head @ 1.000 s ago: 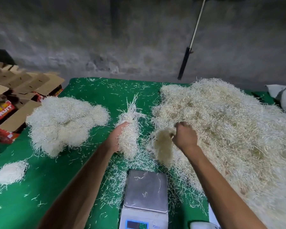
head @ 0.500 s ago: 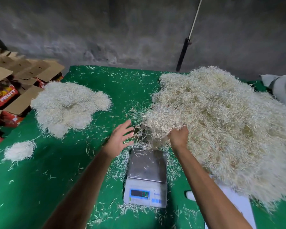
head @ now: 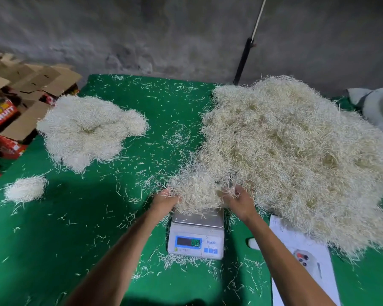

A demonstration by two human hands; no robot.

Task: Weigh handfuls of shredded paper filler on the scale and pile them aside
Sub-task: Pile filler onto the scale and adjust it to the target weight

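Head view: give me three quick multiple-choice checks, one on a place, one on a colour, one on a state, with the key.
1. Where is the big pile relative to the scale?
A. Left of it
B. Right of it and further back
C. Nearer the camera

2. What colour is the table cover?
A. Green
B. Blue
C. Grey

3. What are the hands doing?
A. Both hang idle
B. Only the left hand holds something
C. Both grip one clump over the scale's pan

Key:
1 B, the pile spreads across the right side of the cover.
2 A, green shows between the scattered shreds.
3 C, the left hand and right hand hold the clump's two sides above the pan.
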